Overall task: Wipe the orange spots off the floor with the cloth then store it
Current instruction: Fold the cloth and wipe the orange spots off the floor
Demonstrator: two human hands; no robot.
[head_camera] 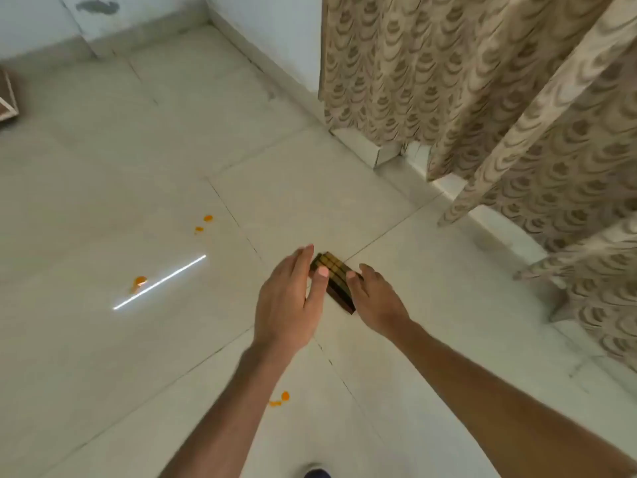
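A folded dark brown cloth (339,284) with yellow stripes lies on the pale tiled floor (103,357) where four tiles meet. My left hand (287,301) is at its left side, fingers apart and thumb resting on the cloth. My right hand (377,300) is at its right side, a fingertip touching the top. Neither hand is closed around it. Orange spots mark the floor: a pair (208,218) to the far left of the cloth, one (139,282) farther left, and a pair (284,396) near my left forearm.
A patterned beige curtain (482,84) hangs along the right, reaching the floor. A low white box (374,151) sits under its edge. A wooden furniture corner (7,98) shows at far left. A bright light streak (160,282) crosses the floor. My shoe tip (317,472) shows at the bottom.
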